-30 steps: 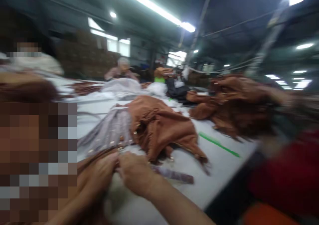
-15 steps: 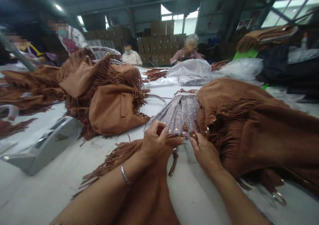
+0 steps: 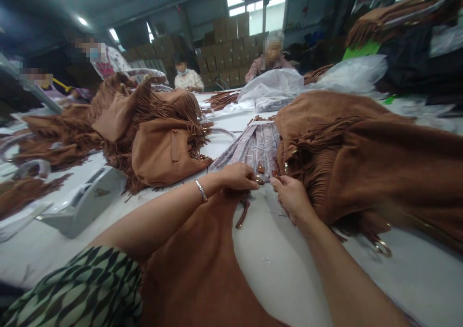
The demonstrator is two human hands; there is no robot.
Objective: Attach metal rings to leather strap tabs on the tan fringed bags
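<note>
The brown bag (image 3: pixel 195 254) lies under the left hand (image 3: pixel 237 176) and forearm (image 3: pixel 166 211).

Between the near suede (image 3: pixel 195 254) and my right hand (image 3: pixel 291 197) the desk (image 3: pixel 269 240) lies open; a fringed bag (image 3: pixel 365 163) blocks rightward, wrapped straps (image 3: pixel 255 143) ahead.

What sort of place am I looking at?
Likely a bag workshop or factory: brown fringed bags heaped on a white table, other people at its far side, and stacked cartons behind.

Dim overall, white glare at the far window (image 3: pixel 256 19), soft blur and stretching toward the edges
</note>
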